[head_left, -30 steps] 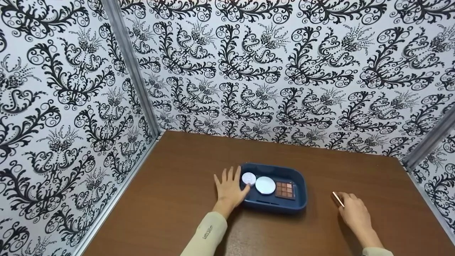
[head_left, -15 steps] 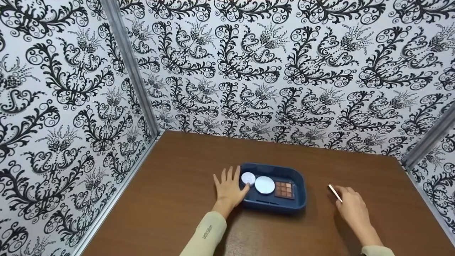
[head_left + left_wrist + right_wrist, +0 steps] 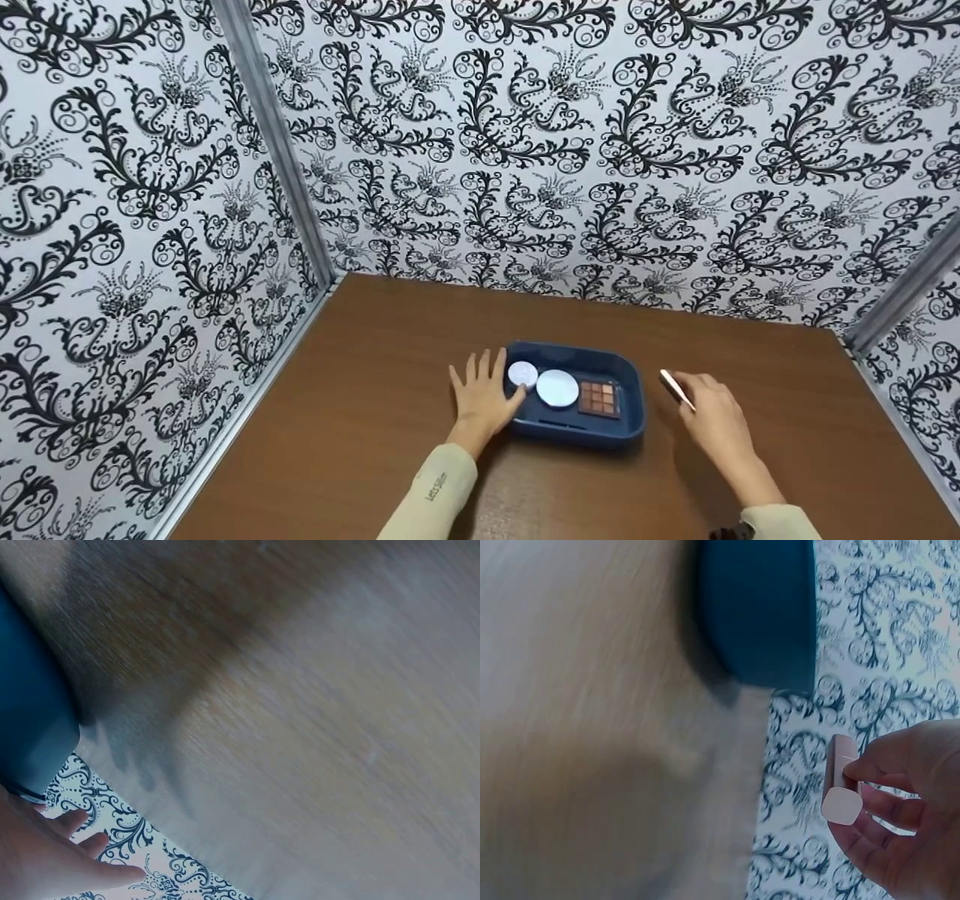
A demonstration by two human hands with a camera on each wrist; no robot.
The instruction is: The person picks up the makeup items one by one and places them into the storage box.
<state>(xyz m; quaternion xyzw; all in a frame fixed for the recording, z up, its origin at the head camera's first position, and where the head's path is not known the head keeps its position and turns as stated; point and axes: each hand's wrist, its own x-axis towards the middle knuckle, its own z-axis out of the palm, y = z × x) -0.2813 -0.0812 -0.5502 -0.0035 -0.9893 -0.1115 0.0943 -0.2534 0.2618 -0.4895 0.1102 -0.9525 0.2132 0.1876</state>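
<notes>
My right hand pinches a slim pinkish lipstick tube between thumb and fingers, just right of a blue tray. The tube's flat, squarish end faces the right wrist camera. At the tray's left end, my left hand rests with its fingers spread outside and its thumb over the rim. Inside the tray lie a small white round container, a larger white round compact and an eyeshadow palette with brown and pink pans. A thin dark stick lies along the near inner side.
The tray stands on a brown wooden table. Patterned black-and-white panels rise behind and at the sides, with grey posts at the corners. A dark object shows at the right sleeve.
My right hand has moved left and away from me, bringing the lipstick tube closer to the tray's right end. My left hand keeps its place at the tray.
</notes>
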